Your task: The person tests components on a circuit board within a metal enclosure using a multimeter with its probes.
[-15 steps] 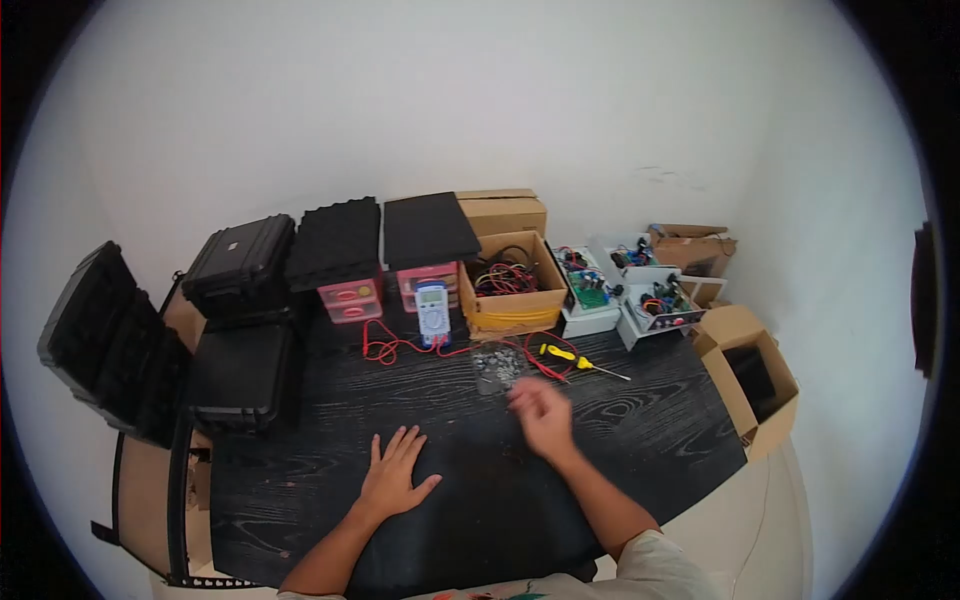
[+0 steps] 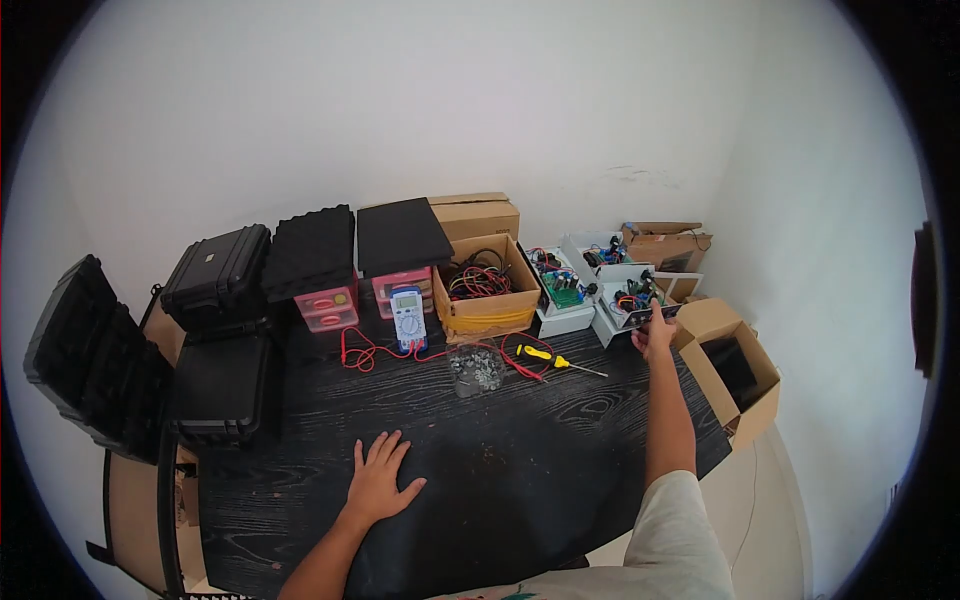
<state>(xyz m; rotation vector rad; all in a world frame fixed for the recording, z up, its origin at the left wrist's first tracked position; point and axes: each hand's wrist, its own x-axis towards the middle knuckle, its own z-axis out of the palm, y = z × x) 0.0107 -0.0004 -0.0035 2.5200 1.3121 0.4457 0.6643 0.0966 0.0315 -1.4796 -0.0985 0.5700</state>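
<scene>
My left hand (image 2: 378, 483) lies flat on the black wood-grain table with its fingers spread, holding nothing. My right hand (image 2: 655, 338) is at the far right, its fingers over the front panel of an open white electronics case (image 2: 610, 330). Wires and circuit parts show inside that case. Left of it, a green circuit board (image 2: 566, 290) sits in another white case (image 2: 567, 320). A yellow-and-black screwdriver (image 2: 543, 356) lies on the table, its shaft pointing right. Next to it is a clear container of small metal parts (image 2: 478, 370).
A blue-and-white multimeter (image 2: 408, 318) with red leads stands before pink drawers (image 2: 328, 310). A cardboard box (image 2: 500, 318) holds cables. Black hard cases (image 2: 222, 385) are stacked at left. An open carton (image 2: 755, 400) stands by the table's right edge.
My right hand has moved from above the small parts, right and forward, to the front of the white electronics case. My left hand stays flat on the table. The view has shifted slightly.
</scene>
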